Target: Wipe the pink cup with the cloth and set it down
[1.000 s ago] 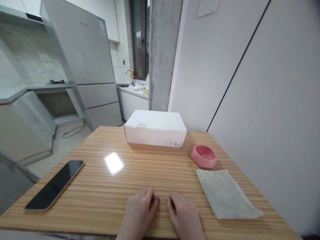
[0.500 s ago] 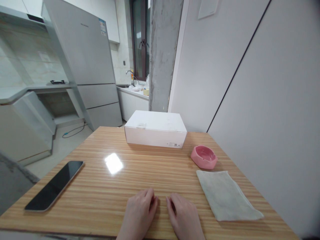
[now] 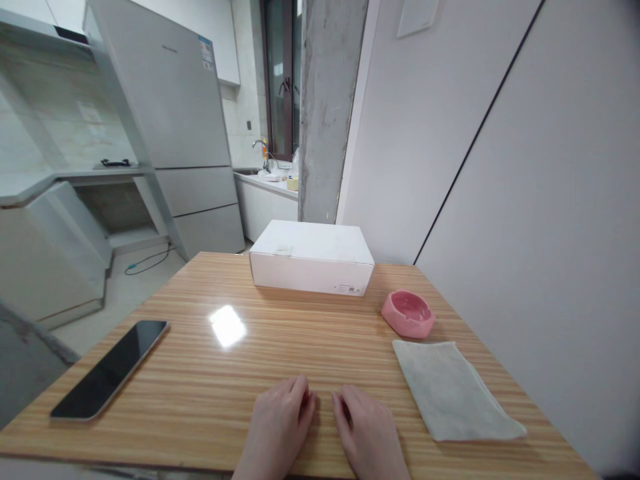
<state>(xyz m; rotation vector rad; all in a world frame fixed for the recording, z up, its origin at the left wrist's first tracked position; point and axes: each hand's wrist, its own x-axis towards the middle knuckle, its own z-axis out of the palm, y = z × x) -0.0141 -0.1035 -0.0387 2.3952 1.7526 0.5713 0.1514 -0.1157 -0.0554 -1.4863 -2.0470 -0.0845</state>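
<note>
My left hand (image 3: 281, 419) rests near the front edge of the wooden table (image 3: 200, 380), its fingers curled in and the thumb against them. A small gap to its right, my right hand (image 3: 367, 425) lies in the same way, closed, with no object showing in it. The folded grey-green cloth (image 3: 453, 390) is the thing nearest my right hand, a little to its right and not touched. Behind the cloth stands a pink ashtray (image 3: 409, 315) with notches in its rim. Far to the left of my left hand lies a smartphone (image 3: 113, 373), its dark screen facing up.
A white closed box (image 3: 310, 273) sits at the table's far edge. A white wall (image 3: 540, 220) runs along the right side, and a concrete pillar (image 3: 327, 113) rises behind the box. A grey fridge (image 3: 170, 100) and a kitchen counter with a tap (image 3: 265, 155) stand beyond.
</note>
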